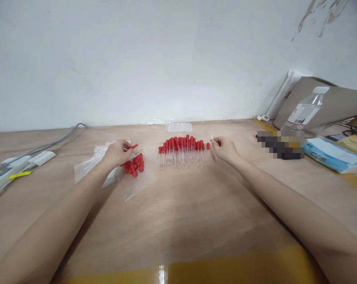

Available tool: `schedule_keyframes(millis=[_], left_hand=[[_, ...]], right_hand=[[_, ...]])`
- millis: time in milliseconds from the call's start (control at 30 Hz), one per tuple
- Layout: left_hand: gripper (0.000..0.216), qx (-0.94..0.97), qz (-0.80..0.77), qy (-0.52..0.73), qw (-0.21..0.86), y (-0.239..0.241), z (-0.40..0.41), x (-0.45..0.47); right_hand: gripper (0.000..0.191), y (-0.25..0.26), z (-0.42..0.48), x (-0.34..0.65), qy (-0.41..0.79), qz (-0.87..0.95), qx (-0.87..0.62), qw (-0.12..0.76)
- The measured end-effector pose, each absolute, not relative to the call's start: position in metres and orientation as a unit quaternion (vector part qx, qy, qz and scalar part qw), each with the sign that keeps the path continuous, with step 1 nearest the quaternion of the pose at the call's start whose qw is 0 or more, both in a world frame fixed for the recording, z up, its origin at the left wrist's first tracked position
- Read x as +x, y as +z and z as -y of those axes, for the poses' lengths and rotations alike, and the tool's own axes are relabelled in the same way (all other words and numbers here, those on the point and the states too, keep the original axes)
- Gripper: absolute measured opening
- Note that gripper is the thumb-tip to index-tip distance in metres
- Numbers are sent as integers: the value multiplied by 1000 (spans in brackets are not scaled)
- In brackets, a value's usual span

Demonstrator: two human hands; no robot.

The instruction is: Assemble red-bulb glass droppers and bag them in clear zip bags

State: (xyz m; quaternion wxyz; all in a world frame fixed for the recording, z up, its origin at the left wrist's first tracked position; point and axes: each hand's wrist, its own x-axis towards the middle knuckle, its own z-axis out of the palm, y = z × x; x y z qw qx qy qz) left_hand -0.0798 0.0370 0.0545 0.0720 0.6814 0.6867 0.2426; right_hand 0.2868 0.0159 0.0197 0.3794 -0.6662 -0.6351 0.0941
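Toward the worktop (178,213)'s back edge, the left hand (117,153) pinches a red bulb (134,146), the right hand (225,148) a clear tube (212,137). Pairing parts seems in hand, next calling for aligned ends.

Soft, even light washed the pale wall (122,59), shadows lay under both forearms (69,213), white glare sat on the yellow tape (196,269), clear tubes (178,157) looked hazy, pixelation masked a dark object (280,146), wide-angle distortion stretched the edges
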Motion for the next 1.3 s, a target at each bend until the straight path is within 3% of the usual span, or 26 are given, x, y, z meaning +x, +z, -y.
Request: schedule_keyframes(millis=[100,167,300,433,833,1100,1300], left_hand=[[33,707,-597,375,54,53,-21,-52],[36,742,-518,411,111,44,-6,-28],[27,779,-446,374,231,18,24,10],[24,763,-421,377,313,1,32,19],[25,751,-380,380,384,1,31,18],[24,789,-382,352,328,3,34,16],[19,843,-368,333,206,8,37,17]], right_hand=[[26,18,-3,271,10,666,-571,480],[26,13,7,259,-19,715,-490,498],[24,0,25,240,-13,826,-364,430],[22,-5,32,233,10,848,-341,405],[19,-5,35,229,37,862,-352,364],[21,-3,33,233,50,885,-322,332],[23,0,33,234,-43,898,-320,299]])
